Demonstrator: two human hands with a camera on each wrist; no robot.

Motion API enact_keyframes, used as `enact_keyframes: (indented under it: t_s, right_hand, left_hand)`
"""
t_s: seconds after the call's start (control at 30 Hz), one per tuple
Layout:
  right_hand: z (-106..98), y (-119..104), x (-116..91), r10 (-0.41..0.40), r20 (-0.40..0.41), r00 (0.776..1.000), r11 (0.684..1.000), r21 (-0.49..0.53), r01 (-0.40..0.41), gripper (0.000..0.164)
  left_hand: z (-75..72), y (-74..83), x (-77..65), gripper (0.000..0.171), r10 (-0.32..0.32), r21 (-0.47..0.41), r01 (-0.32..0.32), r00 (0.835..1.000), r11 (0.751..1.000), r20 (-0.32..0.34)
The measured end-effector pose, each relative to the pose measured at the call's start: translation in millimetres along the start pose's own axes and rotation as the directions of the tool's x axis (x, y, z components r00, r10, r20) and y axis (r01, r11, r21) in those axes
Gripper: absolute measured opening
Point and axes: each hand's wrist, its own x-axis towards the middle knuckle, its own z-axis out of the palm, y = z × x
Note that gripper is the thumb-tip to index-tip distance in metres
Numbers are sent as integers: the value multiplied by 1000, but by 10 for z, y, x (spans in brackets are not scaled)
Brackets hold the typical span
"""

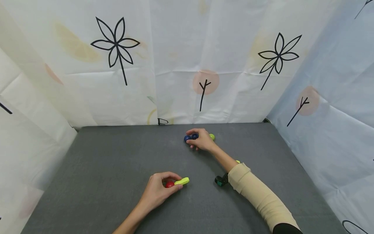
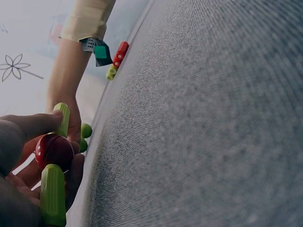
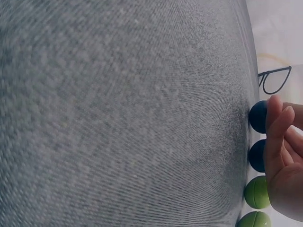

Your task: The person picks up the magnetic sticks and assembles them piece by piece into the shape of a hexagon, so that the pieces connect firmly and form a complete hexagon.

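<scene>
My left hand grips a short yellow-green rod with a red ball at its end. In the left wrist view a second yellow-green rod shows on the ball's other side, and the thumb presses the upper rod. Farther back, my right hand has thumb and finger around a blue ball. Another dark blue ball sits beside it, under the fingers. Two green balls stand in line with the blue ones in the right wrist view, partly behind the hand.
A red rod, red balls and yellow-green balls lie on the grey table, mostly behind the right sleeve in the head view. A black and green device is on the right forearm. Patterned white cloth encloses the table.
</scene>
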Motion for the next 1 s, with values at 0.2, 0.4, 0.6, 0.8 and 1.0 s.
enact_keyframes:
  t_s: [0.2,0.4,0.6,0.8,1.0]
  right_hand:
    - [6,-1,10,2,-7,1000,1000,-2,-2,43]
    - [-37,-134,-104,-17,2,1000,999,42,17,42]
    - [-118,-344,-353,-25,48,999,993,114,19,40]
    - [-172,-438,-662,-56,106,993,989,141,40,38]
    - [-168,-408,-986,-80,159,984,983,174,52,35]
  left_hand:
    - [-5,4,5,20,-2,3,2,1000,1000,2]
    - [-8,7,8,20,-2,2,2,1000,1000,9]
    - [-12,10,11,20,-2,5,2,1000,1000,13]
    - [-11,14,9,19,-4,9,4,1000,1000,13]
    - [-11,27,4,19,-1,23,0,1000,1000,18]
